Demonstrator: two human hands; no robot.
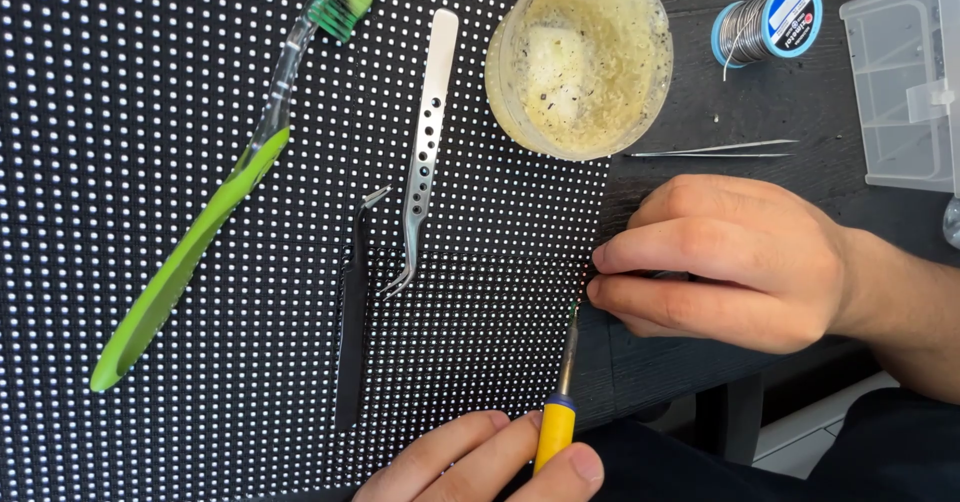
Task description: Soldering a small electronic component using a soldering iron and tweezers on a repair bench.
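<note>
- Right now my left hand (pixel 490 462), at the bottom edge of the view, grasps the yellow handle of a soldering iron (pixel 557 417) between thumb and fingers (pixel 455 447).
- Its thin metal tip points up and away from me and meets the right edge of the dotted panel (pixel 200 212), just below my other hand's fingertips.
- My right hand (pixel 735 262) comes in from the right with its fingers curled; thumb and forefinger are pinched together at the panel's edge. Whether they hold anything between them I cannot tell.
- That black panel, covered in rows of small pale dots, lies flat on the dark tabletop (pixel 760 92) and fills the left and middle of the view.
- On the panel lie a green toothbrush (pixel 200 232) set on a slant, silver curved tweezers (pixel 425 152) with holes along them, and black tweezers (pixel 352 332) just beside those, their tips almost touching.
- A round clear tub (pixel 580 57) of yellowish paste sits at the panel's upper right corner.
- Fine straight tweezers (pixel 715 149) lie on the tabletop between the tub and my right hand.
- A blue spool of solder wire (pixel 770 22) and a clear plastic box (pixel 905 82) stand at the far right.
</note>
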